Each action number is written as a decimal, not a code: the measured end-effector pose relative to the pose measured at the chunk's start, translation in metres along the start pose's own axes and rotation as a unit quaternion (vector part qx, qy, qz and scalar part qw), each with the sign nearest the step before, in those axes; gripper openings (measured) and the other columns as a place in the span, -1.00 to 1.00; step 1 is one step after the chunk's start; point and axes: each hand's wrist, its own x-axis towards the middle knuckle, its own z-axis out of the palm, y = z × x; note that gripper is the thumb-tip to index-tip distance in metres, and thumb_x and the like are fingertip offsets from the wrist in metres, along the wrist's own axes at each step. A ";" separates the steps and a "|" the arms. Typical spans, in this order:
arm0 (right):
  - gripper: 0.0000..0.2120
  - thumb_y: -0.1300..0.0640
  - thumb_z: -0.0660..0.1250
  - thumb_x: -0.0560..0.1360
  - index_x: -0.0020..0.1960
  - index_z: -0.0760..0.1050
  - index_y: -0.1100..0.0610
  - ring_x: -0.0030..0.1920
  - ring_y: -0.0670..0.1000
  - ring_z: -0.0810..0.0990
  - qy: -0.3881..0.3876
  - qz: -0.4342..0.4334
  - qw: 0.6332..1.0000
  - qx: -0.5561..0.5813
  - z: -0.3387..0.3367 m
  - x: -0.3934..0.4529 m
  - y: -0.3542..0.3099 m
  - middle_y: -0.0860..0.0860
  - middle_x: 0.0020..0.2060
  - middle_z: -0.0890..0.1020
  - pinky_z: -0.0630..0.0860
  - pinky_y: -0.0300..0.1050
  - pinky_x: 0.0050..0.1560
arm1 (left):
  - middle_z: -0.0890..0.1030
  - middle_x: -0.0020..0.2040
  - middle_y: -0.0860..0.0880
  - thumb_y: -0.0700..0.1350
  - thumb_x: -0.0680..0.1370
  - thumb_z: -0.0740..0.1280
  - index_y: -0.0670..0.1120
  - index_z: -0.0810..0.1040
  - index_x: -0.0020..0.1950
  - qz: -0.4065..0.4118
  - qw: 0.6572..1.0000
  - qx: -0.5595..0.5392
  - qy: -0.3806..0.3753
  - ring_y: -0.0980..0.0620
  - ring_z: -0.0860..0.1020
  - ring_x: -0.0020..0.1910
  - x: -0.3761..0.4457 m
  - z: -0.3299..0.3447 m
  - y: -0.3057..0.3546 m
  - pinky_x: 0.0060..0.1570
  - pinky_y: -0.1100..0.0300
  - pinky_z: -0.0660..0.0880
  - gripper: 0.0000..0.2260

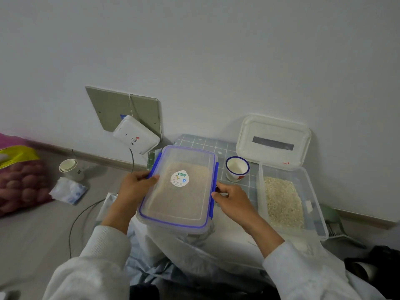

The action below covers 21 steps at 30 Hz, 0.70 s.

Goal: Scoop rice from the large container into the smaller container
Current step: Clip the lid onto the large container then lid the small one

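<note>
Two hands grip one lidded container: the left hand (135, 187) curls its fingers over the blue clip on the left long side of the smaller container (178, 189), and the right hand (230, 197) pinches the blue clip on its right side. The clear lid with a blue seal and a round sticker is on, and rice shows through it. The container sits at the near left part of a tiled mat (225, 148) laid against the wall.

Just right of it, toward the mat's far edge, stands a white cup with a blue rim (237, 168), between the two containers. At the mat's right edge the large container (290, 200) lies open with rice (282, 202) in its bottom; its white lid (273, 141) leans on the wall behind it.

On the floor to the left are a white router (136, 135) propped against a wall panel, a paper cup (70, 168), a tissue pack (69, 190) and a net bag of potatoes (20, 182). A green dustpan (334, 224) lies right of the large container.
</note>
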 end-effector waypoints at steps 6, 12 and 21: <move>-0.66 -0.08 0.33 0.53 0.29 0.48 -0.06 0.09 -0.14 0.58 0.025 0.011 1.000 -0.001 0.007 0.001 0.001 -0.19 0.08 0.60 0.47 -0.32 -0.11 | 0.65 0.05 -0.16 -0.06 0.44 0.46 -0.14 0.56 0.22 -0.039 0.999 -0.031 -0.001 -0.17 0.63 -0.04 0.004 -0.002 -0.007 0.04 -0.17 0.57 -0.62; -0.49 -0.12 0.39 0.48 0.37 0.32 -0.08 0.12 -0.12 0.51 -0.009 0.053 0.997 0.052 0.019 0.000 0.003 -0.16 0.15 0.50 0.52 -0.31 -0.12 | 0.68 -0.06 -0.11 0.07 0.41 0.45 -0.09 0.59 0.13 -0.060 0.997 -0.039 -0.031 -0.13 0.67 -0.14 0.005 -0.009 -0.016 -0.22 0.01 0.62 -0.62; -0.32 -0.09 0.40 0.48 0.48 0.18 -0.01 -0.08 -0.14 0.55 -0.036 0.130 0.986 0.097 0.022 0.002 0.003 -0.21 -0.03 0.47 0.51 -0.32 -0.31 | 0.72 -0.21 -0.01 0.15 0.22 0.48 -0.03 0.61 0.02 -0.081 0.990 -0.070 -0.091 -0.06 0.70 -0.24 0.001 -0.019 -0.017 -0.39 0.09 0.60 -0.55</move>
